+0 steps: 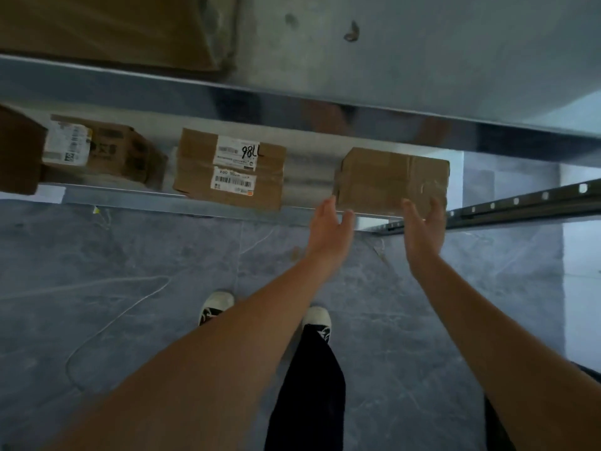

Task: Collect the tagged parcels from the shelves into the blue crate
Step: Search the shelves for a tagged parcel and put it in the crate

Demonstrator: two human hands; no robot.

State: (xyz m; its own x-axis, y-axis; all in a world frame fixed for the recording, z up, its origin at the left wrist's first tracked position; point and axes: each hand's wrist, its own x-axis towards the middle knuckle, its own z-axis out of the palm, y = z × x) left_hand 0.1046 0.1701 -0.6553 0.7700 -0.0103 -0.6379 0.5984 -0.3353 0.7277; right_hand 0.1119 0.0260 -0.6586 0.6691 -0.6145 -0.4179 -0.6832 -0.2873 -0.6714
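Note:
A plain brown cardboard parcel (392,179) with clear tape sits at the right end of a low metal shelf (227,210). My left hand (330,227) is open just below its left front corner. My right hand (422,227) is open at its right front corner, fingers close to or touching the box. Left of it stands a parcel with white labels marked "98" (231,169). Further left is another labelled parcel (100,151). The blue crate is not in view.
A higher shelf (357,105) juts out above, with a large carton (113,27) on it. A dark perforated rail (520,203) runs to the right. Another brown box (19,151) is at the far left. Grey tiled floor and my shoes lie below.

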